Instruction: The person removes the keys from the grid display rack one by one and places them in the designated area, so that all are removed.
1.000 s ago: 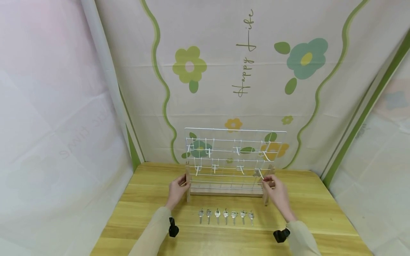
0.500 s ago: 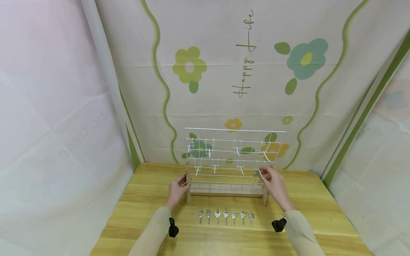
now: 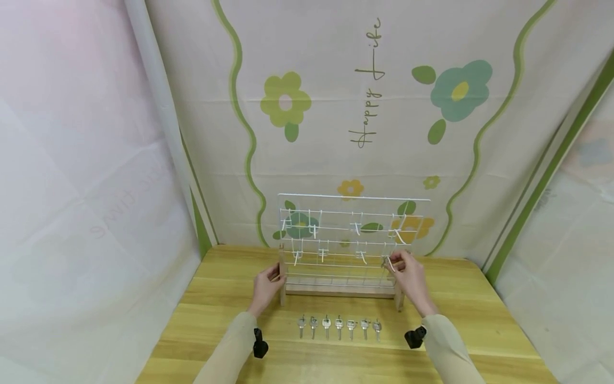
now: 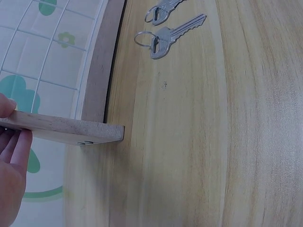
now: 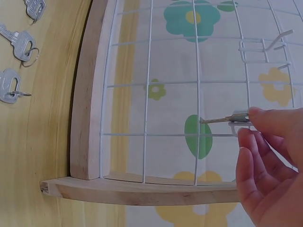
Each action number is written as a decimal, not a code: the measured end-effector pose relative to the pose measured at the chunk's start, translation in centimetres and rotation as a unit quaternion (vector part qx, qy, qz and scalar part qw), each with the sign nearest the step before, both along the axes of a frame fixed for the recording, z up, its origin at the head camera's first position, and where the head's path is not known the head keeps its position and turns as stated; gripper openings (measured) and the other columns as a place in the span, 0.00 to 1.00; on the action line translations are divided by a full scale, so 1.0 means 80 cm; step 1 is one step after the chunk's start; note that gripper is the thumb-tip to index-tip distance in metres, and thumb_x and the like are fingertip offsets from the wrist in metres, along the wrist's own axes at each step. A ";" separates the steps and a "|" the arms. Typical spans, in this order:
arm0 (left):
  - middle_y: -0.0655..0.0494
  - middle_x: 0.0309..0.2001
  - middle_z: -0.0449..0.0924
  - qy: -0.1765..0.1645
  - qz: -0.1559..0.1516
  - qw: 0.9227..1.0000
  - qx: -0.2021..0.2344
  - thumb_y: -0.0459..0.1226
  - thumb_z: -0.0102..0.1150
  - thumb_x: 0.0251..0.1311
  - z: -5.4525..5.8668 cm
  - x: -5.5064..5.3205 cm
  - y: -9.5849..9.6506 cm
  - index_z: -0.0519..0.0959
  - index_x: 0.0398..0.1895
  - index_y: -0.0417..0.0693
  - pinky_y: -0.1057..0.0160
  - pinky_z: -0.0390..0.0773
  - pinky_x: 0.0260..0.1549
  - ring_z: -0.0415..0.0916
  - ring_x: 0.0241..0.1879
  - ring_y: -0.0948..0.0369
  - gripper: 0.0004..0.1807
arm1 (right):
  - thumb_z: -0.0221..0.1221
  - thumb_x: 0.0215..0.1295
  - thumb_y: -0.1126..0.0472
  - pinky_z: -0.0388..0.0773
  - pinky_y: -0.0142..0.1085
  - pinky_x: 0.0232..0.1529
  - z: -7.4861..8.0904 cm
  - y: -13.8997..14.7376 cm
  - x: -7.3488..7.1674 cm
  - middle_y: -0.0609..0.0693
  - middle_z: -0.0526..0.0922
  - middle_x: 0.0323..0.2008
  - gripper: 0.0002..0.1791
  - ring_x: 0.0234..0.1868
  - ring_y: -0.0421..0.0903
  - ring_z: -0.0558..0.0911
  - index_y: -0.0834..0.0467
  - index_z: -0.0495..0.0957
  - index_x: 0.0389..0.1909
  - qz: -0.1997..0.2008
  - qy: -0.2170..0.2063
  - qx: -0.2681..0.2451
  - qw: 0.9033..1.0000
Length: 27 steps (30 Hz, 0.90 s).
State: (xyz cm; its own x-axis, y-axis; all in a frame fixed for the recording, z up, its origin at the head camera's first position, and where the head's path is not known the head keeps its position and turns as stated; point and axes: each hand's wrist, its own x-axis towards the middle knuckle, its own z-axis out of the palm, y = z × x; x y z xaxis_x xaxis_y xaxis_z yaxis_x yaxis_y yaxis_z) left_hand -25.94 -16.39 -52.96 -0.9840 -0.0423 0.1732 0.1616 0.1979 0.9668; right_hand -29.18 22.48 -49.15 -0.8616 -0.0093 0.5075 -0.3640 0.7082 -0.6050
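Note:
A white wire grid rack [image 3: 355, 198] with a wooden frame stands on the table. My left hand [image 3: 266, 288] grips its left wooden side post [image 4: 71, 126], thumb on one face and fingers on the other. On the right, my right hand [image 3: 411, 277] pinches a key [image 5: 239, 117] by its head, beside the lower right hook [image 3: 392, 264]. The key's blade points toward the rack's wooden base in the right wrist view. Whether its ring is on the hook is hidden by the fingers.
Several keys with rings [image 3: 339, 324] lie in a row on the wooden table [image 3: 336, 362] before the rack. White hooks [image 3: 355, 228] hang on the grid in two rows. Behind stands a flower-printed cloth [image 3: 326, 133], with cloth walls at both sides.
My right hand has moved slightly up and left from the hook's tip toward the key. The left hand keeps its grip on the post. The head view has tilted slightly.

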 end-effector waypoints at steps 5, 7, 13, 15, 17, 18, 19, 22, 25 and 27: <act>0.24 0.61 0.71 0.003 0.007 1.000 0.007 0.23 0.59 0.62 -0.011 -0.007 0.001 0.69 0.64 0.23 0.47 0.82 0.56 0.73 0.61 0.34 0.26 | 0.69 0.58 0.68 0.80 0.23 0.29 -0.003 0.001 -0.001 0.57 0.85 0.34 0.09 0.28 0.38 0.82 0.62 0.79 0.36 -0.008 -0.016 -0.011 1.000; 0.25 0.61 0.72 0.003 0.015 1.000 0.005 0.24 0.59 0.62 -0.022 -0.013 0.002 0.69 0.64 0.24 0.48 0.83 0.56 0.74 0.61 0.35 0.26 | 0.68 0.59 0.68 0.80 0.23 0.30 -0.003 0.001 -0.001 0.57 0.85 0.35 0.08 0.30 0.41 0.83 0.62 0.80 0.36 -0.011 -0.028 -0.016 0.999; 0.30 0.62 0.74 -0.004 0.036 0.999 -0.005 0.26 0.61 0.62 -0.049 -0.029 0.000 0.70 0.65 0.30 0.55 0.84 0.55 0.76 0.61 0.39 0.27 | 0.62 0.66 0.67 0.80 0.21 0.29 -0.001 0.001 0.000 0.59 0.85 0.38 0.04 0.33 0.46 0.84 0.63 0.80 0.40 -0.008 -0.058 -0.027 0.998; 0.30 0.61 0.75 -0.003 0.038 0.999 -0.002 0.25 0.62 0.61 -0.053 -0.031 -0.001 0.71 0.65 0.30 0.55 0.85 0.54 0.76 0.61 0.39 0.27 | 0.61 0.67 0.67 0.80 0.20 0.29 -0.001 0.000 0.000 0.60 0.85 0.38 0.04 0.32 0.45 0.84 0.63 0.81 0.39 -0.008 -0.061 -0.029 0.998; 0.30 0.61 0.75 -0.001 0.038 0.999 -0.002 0.25 0.62 0.61 -0.054 -0.031 -0.001 0.71 0.65 0.30 0.56 0.85 0.53 0.77 0.60 0.39 0.27 | 0.61 0.67 0.67 0.80 0.20 0.28 -0.002 0.000 0.000 0.59 0.85 0.38 0.03 0.32 0.43 0.84 0.62 0.81 0.39 -0.008 -0.061 -0.032 0.998; 0.31 0.61 0.76 -0.004 0.039 0.999 0.001 0.25 0.62 0.60 -0.054 -0.030 -0.001 0.72 0.65 0.31 0.56 0.85 0.53 0.77 0.60 0.40 0.27 | 0.61 0.67 0.67 0.80 0.20 0.28 -0.003 0.000 0.000 0.59 0.85 0.38 0.03 0.31 0.42 0.84 0.63 0.81 0.39 -0.007 -0.059 -0.033 0.998; 0.31 0.61 0.76 -0.005 0.039 0.999 0.001 0.25 0.62 0.60 -0.054 -0.030 -0.001 0.72 0.65 0.31 0.56 0.85 0.53 0.77 0.60 0.40 0.27 | 0.61 0.67 0.67 0.80 0.20 0.28 -0.003 0.000 0.001 0.59 0.85 0.37 0.03 0.31 0.41 0.83 0.63 0.81 0.38 -0.006 -0.056 -0.032 0.998; 0.31 0.61 0.76 -0.008 0.040 0.999 -0.001 0.26 0.62 0.61 -0.052 -0.029 -0.001 0.72 0.65 0.32 0.58 0.86 0.53 0.77 0.61 0.41 0.27 | 0.62 0.66 0.68 0.80 0.21 0.29 -0.004 0.000 0.002 0.59 0.85 0.36 0.02 0.30 0.39 0.83 0.63 0.81 0.38 -0.003 -0.045 -0.033 0.998; 0.32 0.62 0.76 -0.010 0.042 0.999 -0.002 0.26 0.62 0.61 -0.051 -0.030 -0.001 0.72 0.65 0.32 0.58 0.85 0.53 0.77 0.61 0.41 0.27 | 0.61 0.65 0.68 0.81 0.22 0.29 -0.004 0.001 0.003 0.58 0.85 0.36 0.02 0.29 0.37 0.82 0.63 0.81 0.37 0.003 -0.044 -0.036 0.998; 0.32 0.61 0.76 -0.009 0.043 0.999 -0.001 0.26 0.62 0.61 -0.051 -0.031 -0.002 0.72 0.65 0.32 0.58 0.85 0.53 0.77 0.61 0.41 0.27 | 0.62 0.65 0.68 0.81 0.23 0.29 -0.005 0.002 0.004 0.58 0.85 0.36 0.02 0.29 0.37 0.82 0.62 0.80 0.37 0.009 -0.049 -0.042 0.998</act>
